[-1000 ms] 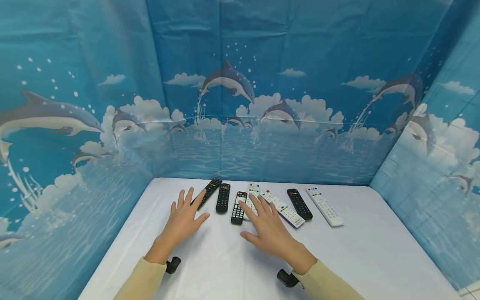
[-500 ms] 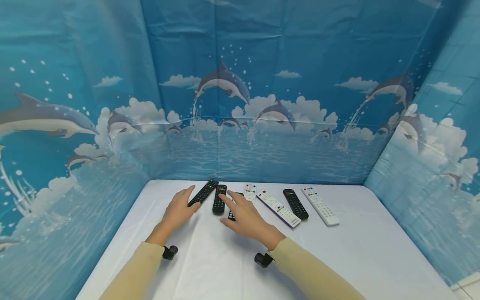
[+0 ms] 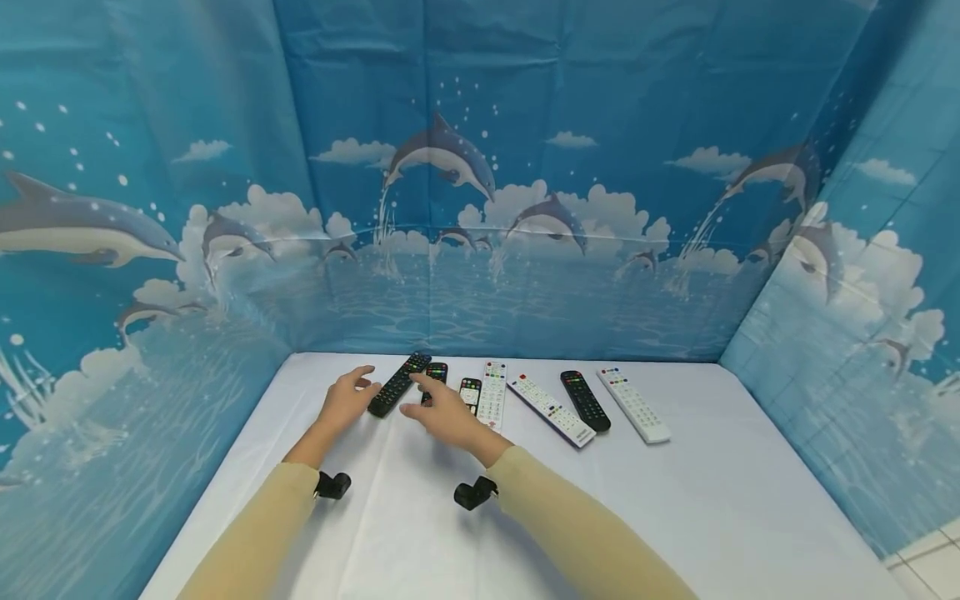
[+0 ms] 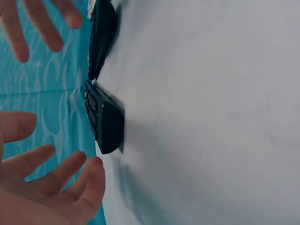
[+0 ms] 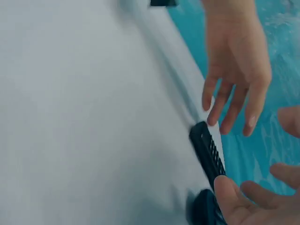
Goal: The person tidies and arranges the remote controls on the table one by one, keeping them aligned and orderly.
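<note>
In the head view my left hand (image 3: 345, 402) is beside the leftmost black remote control (image 3: 400, 385), its fingers loosely bent and holding nothing. That remote lies slanted on the white table; the left wrist view shows its near end (image 4: 110, 126) with a small gap to my left hand's fingers (image 4: 96, 180). My right hand (image 3: 448, 414) hovers with spread fingers over a second black remote (image 3: 437, 372), partly hiding it. In the right wrist view my right hand (image 5: 262, 201) grips nothing, and the leftmost remote (image 5: 206, 150) lies between both hands.
Rightward stand a black-and-white remote (image 3: 470, 392), a white remote (image 3: 492, 393), a purple-edged white remote (image 3: 551, 411), another black remote (image 3: 585, 400) and a further white one (image 3: 633, 406). A blue dolphin-print curtain (image 3: 510, 300) borders the white table (image 3: 675, 517).
My right hand has moved left, from over the middle remotes to the second black one. My left hand has drawn slightly left and its fingers have bent. The remotes appear to lie as before.
</note>
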The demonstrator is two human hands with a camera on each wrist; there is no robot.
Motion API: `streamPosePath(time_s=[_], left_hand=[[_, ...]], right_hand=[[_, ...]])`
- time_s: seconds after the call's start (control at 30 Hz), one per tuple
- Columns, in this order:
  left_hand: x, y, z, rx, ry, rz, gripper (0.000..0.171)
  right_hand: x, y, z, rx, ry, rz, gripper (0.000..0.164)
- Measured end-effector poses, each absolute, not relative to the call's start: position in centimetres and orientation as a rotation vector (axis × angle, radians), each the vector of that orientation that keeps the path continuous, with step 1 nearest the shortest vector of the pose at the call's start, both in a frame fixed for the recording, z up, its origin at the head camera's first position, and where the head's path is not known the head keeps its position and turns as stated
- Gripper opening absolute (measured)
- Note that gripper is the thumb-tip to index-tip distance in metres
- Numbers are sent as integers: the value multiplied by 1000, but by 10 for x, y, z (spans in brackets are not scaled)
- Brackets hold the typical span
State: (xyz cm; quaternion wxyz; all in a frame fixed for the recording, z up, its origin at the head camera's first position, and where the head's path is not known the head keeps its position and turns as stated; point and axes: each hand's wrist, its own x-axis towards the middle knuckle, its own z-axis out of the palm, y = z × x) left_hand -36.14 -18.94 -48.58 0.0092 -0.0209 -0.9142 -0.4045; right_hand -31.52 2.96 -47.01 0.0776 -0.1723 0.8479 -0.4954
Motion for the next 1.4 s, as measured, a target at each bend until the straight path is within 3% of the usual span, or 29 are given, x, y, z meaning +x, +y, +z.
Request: streamPosePath(time_s=[0.2,0.47,0.77,1.13,1.4], left_hand=[[-377,-193,-480,59,-2782,-1547,46],[-382,-194,-479,187,-2759,-1726,42],[-387,-190,-490,222,-2800,-1796,31],[-387,-203,-497,324,-2655,-2146,32],[-380,-203,-492,321,-2497,-2375,38]], right_hand=[[-330,9,-469,-163,1987,-2019,66],[-333,-12,-478,53,1926,-2026,62],[-337,-22,-488,205,2046,-2045,50],[-342,-33,-497,372,2077,-2159,34],[-342,-20,-497,275,1926,-2239,37]])
